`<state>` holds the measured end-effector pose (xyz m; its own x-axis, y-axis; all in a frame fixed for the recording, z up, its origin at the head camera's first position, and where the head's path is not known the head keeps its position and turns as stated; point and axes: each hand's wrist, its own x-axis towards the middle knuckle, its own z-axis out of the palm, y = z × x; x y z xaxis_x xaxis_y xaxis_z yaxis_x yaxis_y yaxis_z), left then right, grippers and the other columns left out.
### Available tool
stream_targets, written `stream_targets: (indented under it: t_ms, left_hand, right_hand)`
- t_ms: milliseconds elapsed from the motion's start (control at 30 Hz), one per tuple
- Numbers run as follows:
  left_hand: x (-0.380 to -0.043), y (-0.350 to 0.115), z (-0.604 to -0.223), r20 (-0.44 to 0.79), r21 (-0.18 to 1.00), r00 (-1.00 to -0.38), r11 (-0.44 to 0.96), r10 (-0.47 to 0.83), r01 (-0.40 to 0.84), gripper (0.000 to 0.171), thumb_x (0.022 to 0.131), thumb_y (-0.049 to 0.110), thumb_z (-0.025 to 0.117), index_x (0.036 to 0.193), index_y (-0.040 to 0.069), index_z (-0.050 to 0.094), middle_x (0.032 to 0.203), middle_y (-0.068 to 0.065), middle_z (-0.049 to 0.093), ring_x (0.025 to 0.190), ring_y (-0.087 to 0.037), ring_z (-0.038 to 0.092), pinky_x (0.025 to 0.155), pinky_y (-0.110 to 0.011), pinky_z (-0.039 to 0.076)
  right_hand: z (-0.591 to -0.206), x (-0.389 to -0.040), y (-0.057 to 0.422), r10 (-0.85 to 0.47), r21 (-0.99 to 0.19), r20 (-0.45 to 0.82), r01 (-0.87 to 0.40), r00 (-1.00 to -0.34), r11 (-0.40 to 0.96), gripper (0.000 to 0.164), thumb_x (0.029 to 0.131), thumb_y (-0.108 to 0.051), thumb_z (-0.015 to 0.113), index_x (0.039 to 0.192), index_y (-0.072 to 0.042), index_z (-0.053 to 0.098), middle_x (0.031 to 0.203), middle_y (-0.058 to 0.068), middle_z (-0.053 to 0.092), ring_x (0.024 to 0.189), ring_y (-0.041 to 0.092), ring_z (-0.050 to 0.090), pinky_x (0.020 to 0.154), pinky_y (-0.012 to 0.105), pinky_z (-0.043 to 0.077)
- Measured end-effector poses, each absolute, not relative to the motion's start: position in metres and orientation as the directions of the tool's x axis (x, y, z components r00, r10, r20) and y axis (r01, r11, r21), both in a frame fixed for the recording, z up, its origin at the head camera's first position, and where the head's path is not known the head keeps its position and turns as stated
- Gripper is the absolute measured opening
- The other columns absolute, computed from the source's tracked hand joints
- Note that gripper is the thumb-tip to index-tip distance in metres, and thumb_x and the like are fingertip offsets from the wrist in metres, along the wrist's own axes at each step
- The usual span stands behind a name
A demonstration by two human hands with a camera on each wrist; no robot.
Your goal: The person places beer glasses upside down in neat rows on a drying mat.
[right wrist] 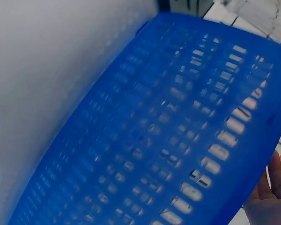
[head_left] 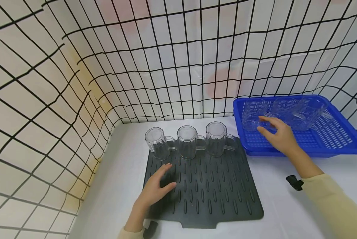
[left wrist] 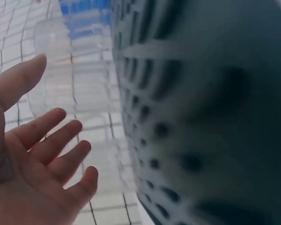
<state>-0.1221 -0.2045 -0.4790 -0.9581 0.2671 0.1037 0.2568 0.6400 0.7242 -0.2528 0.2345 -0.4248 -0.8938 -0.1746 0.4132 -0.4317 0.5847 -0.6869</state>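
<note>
Three clear glass mugs (head_left: 187,142) stand upside down in a row along the far edge of a dark grey drying mat (head_left: 217,196), handles pointing right. My left hand (head_left: 155,189) hovers over the mat's left part, fingers spread and holding nothing; in the left wrist view its palm (left wrist: 33,187) shows empty beside the blurred mugs. Over the front of a blue plastic basket (head_left: 274,153), my right hand (head_left: 280,134) reaches in, thumb and fingers apart. Its fingertips are beside a glass mug (head_left: 252,113) at the basket's left; the right wrist view shows mostly basket wall (right wrist: 145,131).
More glass mugs (head_left: 304,116) lie in the basket's back half. Black wire grid panels (head_left: 172,66) rise behind and on both sides. A white cloth (head_left: 106,186) covers the table. A black strap piece (head_left: 294,182) sits at the right cuff.
</note>
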Motion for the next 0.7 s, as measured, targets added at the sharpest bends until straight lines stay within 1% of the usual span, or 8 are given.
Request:
stream_targets:
  t_ms: [33,100,133,300,500,700]
  left_hand:
    - [-0.120,-0.208,-0.481,0.087,0.718,-0.963,0.654,0.256,0.239,0.066,0.089,0.027,0.072,0.145,0.005,0.045,0.150,-0.019,0.039,0.140,-0.040,0.030,0.105,-0.065,0.030]
    - [-0.116,-0.213,-0.484,0.053,0.711,-0.970,0.673,0.238,0.204,0.069,0.088,0.027,0.074,0.145,0.003,0.044,0.151,-0.020,0.037,0.140,-0.043,0.028,0.105,-0.066,0.027]
    - [-0.114,-0.216,-0.485,0.032,0.703,-0.972,0.686,0.231,0.187,0.071,0.087,0.028,0.075,0.145,0.002,0.043,0.152,-0.020,0.036,0.141,-0.043,0.026,0.106,-0.066,0.026]
    - [-0.106,-0.227,-0.493,-0.041,0.672,-0.980,0.731,0.197,0.119,0.084,0.081,0.033,0.080,0.147,0.002,0.039,0.155,-0.021,0.030,0.142,-0.045,0.021,0.107,-0.066,0.024]
    - [-0.098,-0.232,-0.499,-0.062,0.674,-0.985,0.734,0.163,0.078,0.095,0.074,0.036,0.085,0.149,0.002,0.036,0.156,-0.021,0.027,0.143,-0.044,0.018,0.108,-0.065,0.023]
    - [-0.094,-0.232,-0.505,-0.086,0.674,-0.981,0.735,0.172,0.070,0.108,0.069,0.036,0.088,0.153,0.004,0.027,0.159,-0.021,0.019,0.144,-0.046,0.010,0.106,-0.069,0.020]
  right_hand:
    - [-0.424,-0.255,0.237,-0.179,-0.686,0.401,-0.424,-0.898,0.591,0.046,0.098,-0.017,0.060,0.137,0.005,0.050,0.129,0.027,0.054,0.122,0.045,0.045,0.105,0.047,0.038]
    - [-0.423,-0.258,0.242,-0.188,-0.686,0.371,-0.405,-0.909,0.605,0.049,0.098,-0.018,0.059,0.139,0.007,0.047,0.132,0.031,0.050,0.123,0.052,0.041,0.098,0.064,0.035]
    - [-0.422,-0.260,0.245,-0.190,-0.684,0.351,-0.389,-0.917,0.617,0.050,0.099,-0.019,0.059,0.140,0.006,0.046,0.134,0.032,0.048,0.124,0.053,0.040,0.097,0.066,0.034]
    - [-0.421,-0.270,0.257,-0.194,-0.669,0.268,-0.327,-0.944,0.667,0.056,0.100,-0.025,0.056,0.144,0.006,0.039,0.140,0.035,0.039,0.126,0.057,0.034,0.097,0.069,0.032]
    - [-0.425,-0.281,0.264,-0.161,-0.648,0.214,-0.264,-0.963,0.715,0.062,0.101,-0.030,0.054,0.147,0.005,0.034,0.141,0.036,0.036,0.126,0.058,0.033,0.095,0.071,0.031]
    - [-0.430,-0.289,0.270,-0.141,-0.644,0.166,-0.216,-0.976,0.734,0.065,0.102,-0.033,0.050,0.149,0.005,0.028,0.145,0.039,0.027,0.129,0.060,0.026,0.095,0.074,0.027]
